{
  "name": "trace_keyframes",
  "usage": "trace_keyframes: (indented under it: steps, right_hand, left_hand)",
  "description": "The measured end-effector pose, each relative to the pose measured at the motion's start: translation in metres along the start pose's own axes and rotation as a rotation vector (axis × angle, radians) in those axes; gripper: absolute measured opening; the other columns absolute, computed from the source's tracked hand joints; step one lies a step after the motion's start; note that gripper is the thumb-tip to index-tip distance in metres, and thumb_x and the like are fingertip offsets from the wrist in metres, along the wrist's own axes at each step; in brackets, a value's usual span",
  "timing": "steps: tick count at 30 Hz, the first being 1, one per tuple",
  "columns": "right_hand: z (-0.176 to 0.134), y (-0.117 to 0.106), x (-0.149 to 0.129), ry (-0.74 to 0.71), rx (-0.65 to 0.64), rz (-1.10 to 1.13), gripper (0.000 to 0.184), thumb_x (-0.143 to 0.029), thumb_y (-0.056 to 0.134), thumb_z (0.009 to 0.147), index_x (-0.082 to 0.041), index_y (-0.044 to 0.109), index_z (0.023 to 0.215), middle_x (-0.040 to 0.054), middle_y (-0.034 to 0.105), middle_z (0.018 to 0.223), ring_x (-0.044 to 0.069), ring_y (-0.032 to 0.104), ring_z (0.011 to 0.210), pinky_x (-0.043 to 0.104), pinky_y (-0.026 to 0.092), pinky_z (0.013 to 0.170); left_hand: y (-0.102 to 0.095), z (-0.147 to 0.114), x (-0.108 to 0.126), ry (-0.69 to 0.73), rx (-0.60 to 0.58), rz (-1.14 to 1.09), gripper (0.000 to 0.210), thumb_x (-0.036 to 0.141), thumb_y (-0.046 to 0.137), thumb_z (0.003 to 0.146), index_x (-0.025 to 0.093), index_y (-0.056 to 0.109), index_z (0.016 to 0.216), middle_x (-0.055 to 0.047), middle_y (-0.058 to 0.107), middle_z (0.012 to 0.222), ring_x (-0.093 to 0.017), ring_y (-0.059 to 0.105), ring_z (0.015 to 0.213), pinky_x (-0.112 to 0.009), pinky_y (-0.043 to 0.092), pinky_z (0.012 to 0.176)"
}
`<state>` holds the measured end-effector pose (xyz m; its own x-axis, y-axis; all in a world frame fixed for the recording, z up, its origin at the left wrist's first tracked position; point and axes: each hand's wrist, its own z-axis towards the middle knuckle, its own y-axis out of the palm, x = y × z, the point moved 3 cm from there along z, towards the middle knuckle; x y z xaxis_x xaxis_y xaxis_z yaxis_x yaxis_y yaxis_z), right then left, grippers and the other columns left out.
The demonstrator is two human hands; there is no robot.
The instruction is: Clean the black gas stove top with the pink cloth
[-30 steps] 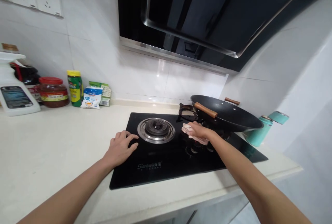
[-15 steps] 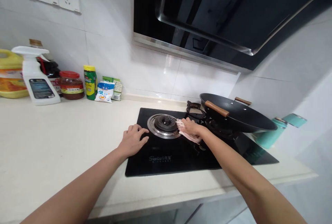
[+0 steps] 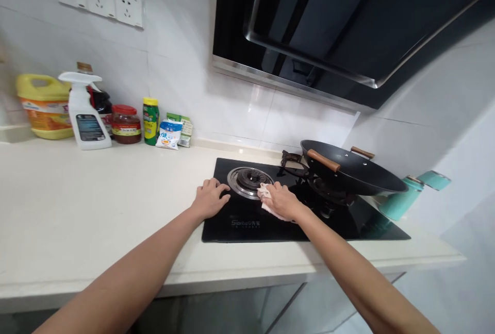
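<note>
Counter (image 3: 116,210) is stretching across the view, its right part carrying a black cooktop (image 3: 270,233) just behind the front edge. Over the cooktop's back right corner, a wok (image 3: 359,169) is sitting with its near handle (image 3: 323,160) pointing left, so a long backward reach could be bumping it; a hard bump could be toppling the turquoise bottle (image 3: 398,202) standing near the counter's right end. The left hand (image 3: 209,198) is resting at the cooktop's left edge, fingers loosely spread and holding nothing. The right hand (image 3: 281,201) is gripping a cloth (image 3: 264,191), fingers curled around it, at the front right rim of the left burner (image 3: 250,178). Pushed inward, the cloth could be snagging on the burner's rough centre, or scorching if the metal is hot, which I cannot tell.

The counter is looking pale and smooth; the cooktop is gleaming like flat, glossy glass. The wok is curving into a wide, dark bowl with wood-brown handles. Shiny metal is ringing the burner's dark, round centre, and the thin, pinkish-white cloth is crumpling softly.
</note>
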<state>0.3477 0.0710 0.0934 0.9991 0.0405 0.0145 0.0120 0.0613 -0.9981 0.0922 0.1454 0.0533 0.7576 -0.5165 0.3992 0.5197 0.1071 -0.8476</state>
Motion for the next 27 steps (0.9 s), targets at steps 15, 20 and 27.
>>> trace_keyframes:
  steps: [15,20,27]
  right_hand:
    - [-0.106,0.002,-0.141,-0.409,0.255,0.246,0.054,-0.052,0.067,0.084,-0.044,0.054,0.136,0.0027,0.054,0.116,0.024,0.046,0.102,0.035,0.043,0.081]
    - [-0.131,0.006,-0.05,-0.15,0.29,0.229,0.053,-0.045,0.068,0.084,-0.043,0.056,0.136,0.003,0.058,0.117,0.025,0.048,0.104,0.034,0.041,0.083]
    - [-0.184,0.01,0.098,0.322,0.275,0.113,0.043,-0.051,0.051,0.096,-0.035,0.063,0.133,0.0072,0.061,0.114,0.027,0.056,0.104,0.035,0.04,0.083]
  left_hand:
    - [-0.004,0.005,-0.014,0.006,0.059,0.075,0.036,0.044,0.047,0.096,0.033,0.075,0.115,-0.006,0.063,0.116,-0.027,0.055,0.114,-0.042,0.045,0.102]
    - [-0.007,0.007,-0.014,0.021,0.055,0.09,0.038,0.045,0.047,0.093,0.031,0.076,0.114,-0.007,0.064,0.114,-0.029,0.055,0.114,-0.046,0.046,0.103]
    - [-0.007,0.01,-0.014,0.0,0.042,0.094,0.042,0.046,0.045,0.091,0.031,0.076,0.115,-0.008,0.064,0.116,-0.031,0.055,0.115,-0.046,0.046,0.103]
